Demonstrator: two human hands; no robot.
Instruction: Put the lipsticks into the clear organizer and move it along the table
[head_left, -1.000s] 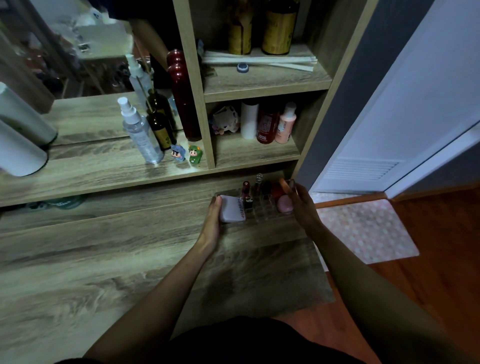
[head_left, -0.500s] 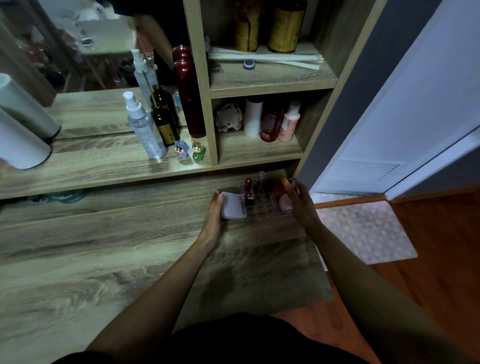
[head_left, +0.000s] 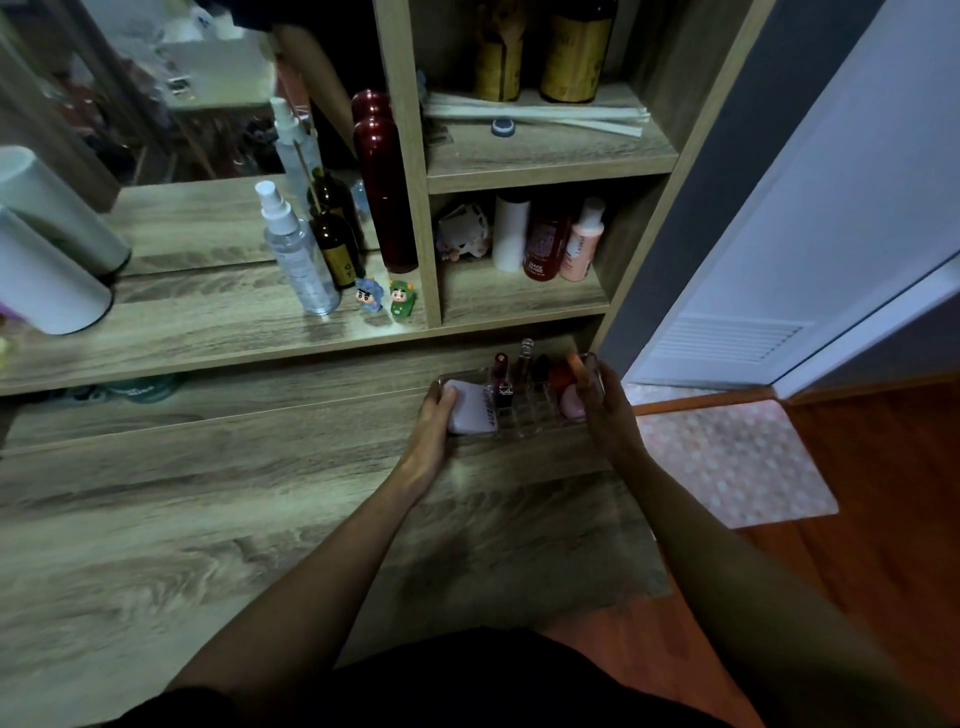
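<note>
Little has moved since the earlier pictures: both hands sit at the same ends of the clear organizer, and only my view has drifted slightly. Item: organizer, at the far right of the table, just below the shelf. Contents: several lipsticks upright in the back cells, a white compact at the left end, a pink sponge at the right end. Left hand: fingers curled round the left end, touching the compact. Right hand: fingers closed on the right end wall, thumb on top. Step in hand, by my reckoning: shifting the loaded organizer along the table. To do it well I keep it flat, press evenly from both ends, and slide it slowly so the lipsticks stay standing. Compared with the earlier frame, nothing inside has tipped.
</note>
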